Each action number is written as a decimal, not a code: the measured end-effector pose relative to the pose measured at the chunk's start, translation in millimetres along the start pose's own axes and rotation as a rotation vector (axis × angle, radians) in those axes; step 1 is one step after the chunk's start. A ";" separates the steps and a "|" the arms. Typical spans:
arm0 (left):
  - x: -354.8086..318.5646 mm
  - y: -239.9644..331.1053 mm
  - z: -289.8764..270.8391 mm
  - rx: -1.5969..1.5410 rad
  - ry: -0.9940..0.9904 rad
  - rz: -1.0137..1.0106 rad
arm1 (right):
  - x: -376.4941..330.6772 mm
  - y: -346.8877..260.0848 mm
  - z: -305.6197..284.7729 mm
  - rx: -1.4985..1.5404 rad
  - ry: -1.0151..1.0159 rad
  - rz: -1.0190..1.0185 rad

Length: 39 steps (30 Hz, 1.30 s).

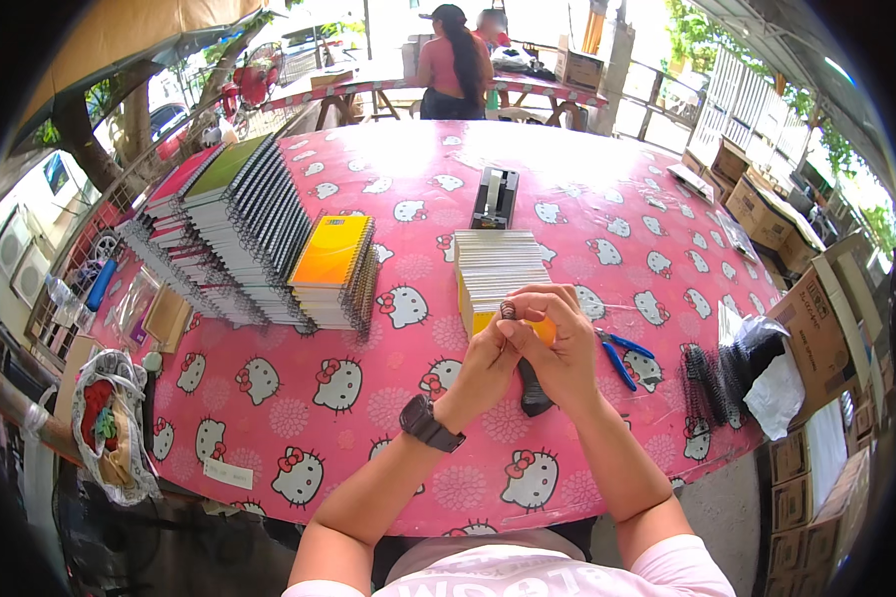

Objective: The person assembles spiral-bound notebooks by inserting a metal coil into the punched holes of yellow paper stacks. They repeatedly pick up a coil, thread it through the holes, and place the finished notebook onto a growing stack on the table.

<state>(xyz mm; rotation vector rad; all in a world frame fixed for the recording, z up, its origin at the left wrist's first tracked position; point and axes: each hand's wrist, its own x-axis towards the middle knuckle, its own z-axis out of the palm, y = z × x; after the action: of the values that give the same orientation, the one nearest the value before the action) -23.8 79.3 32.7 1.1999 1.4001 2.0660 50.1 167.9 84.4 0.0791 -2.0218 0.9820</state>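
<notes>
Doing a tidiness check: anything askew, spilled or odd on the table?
Nothing looks spilled or broken. Untidiest spot: near the right edge of the table, black coils lie in a loose heap beside crumpled white wrapping. The tall notebook stacks seem to lean, but fisheye bending makes that uncertain.

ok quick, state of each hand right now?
Left hand: closed, fingers pinched at what looks like a dark coil.
Right hand: closed, fingers curled and apparently pinching the same dark coil.
</notes>
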 end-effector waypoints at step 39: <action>51.8 -50.7 -26.1 1.207 0.007 0.536 | -74.0 72.0 -94.0 -0.911 -0.402 0.799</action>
<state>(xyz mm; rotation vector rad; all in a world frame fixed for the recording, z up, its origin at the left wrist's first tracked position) -82.0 122.5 6.8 2.1625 2.6890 1.3418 131.7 258.7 16.5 -1.1689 -2.7574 0.3823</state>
